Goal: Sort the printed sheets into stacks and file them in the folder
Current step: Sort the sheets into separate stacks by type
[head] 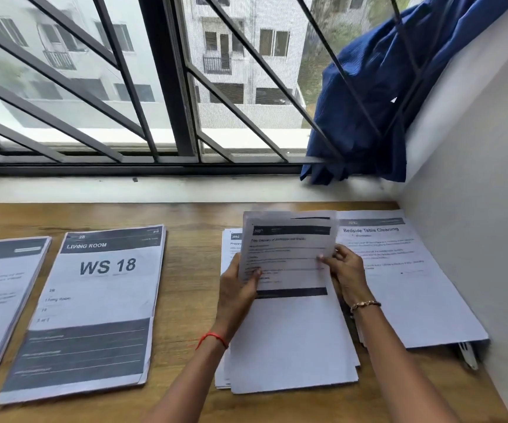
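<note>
While the brown wooden table (pixel 191 270) bears a loose stack of white printed sheets (pixel 292 346), one dark-banded white sheet (pixel 286 254) is held tilted above it, its side edges pinched by the left hand (pixel 237 288) and right hand (pixel 346 273).

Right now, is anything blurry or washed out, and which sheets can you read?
Head view: the held sheet is motion-blurred, its text unreadable; the WS 18 stack has a legible heading; the leftmost stack smears toward the frame edge; daylight washes out the buildings outside.
</note>
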